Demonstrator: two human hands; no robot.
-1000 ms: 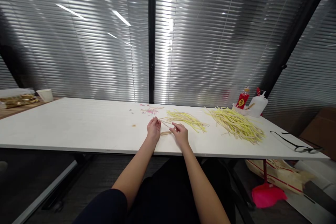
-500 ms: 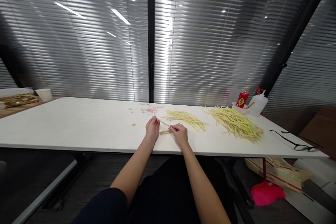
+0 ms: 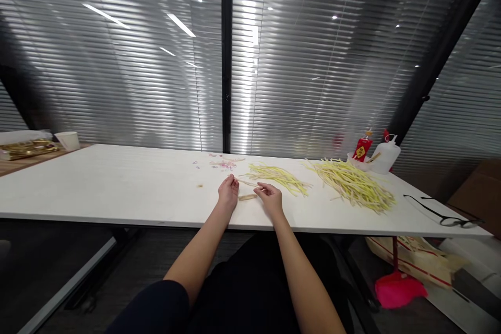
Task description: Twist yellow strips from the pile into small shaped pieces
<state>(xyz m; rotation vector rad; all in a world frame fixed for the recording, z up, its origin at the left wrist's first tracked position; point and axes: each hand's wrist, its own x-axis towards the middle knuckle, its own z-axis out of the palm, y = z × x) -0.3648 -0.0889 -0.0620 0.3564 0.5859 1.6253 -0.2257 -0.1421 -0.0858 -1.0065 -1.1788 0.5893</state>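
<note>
My left hand (image 3: 228,193) is closed in a pinch on one end of a thin, pale strand (image 3: 247,182), just above the white table (image 3: 129,182). The strand's other end runs to the fingertips of my right hand (image 3: 271,200), also pinched. What the strand is made of is too small to tell. Below it, between the hands, a short tan strip (image 3: 246,198) lies on the tabletop. Beyond the hands sits a small bunch of yellow-green stalks (image 3: 279,176). Pink and reddish scraps (image 3: 225,164) are scattered past my left hand.
A larger heap of yellow-green stalks (image 3: 352,182) lies to the right. Behind it stand a red packet (image 3: 362,149), a bowl (image 3: 358,164) and a white squeeze bottle (image 3: 385,157). Black glasses (image 3: 457,221) rest at the right edge. A white cup (image 3: 68,141) stands far left.
My right hand has shifted slightly to the right and up, and the strand between the hands lies more level. My left hand has barely moved.
</note>
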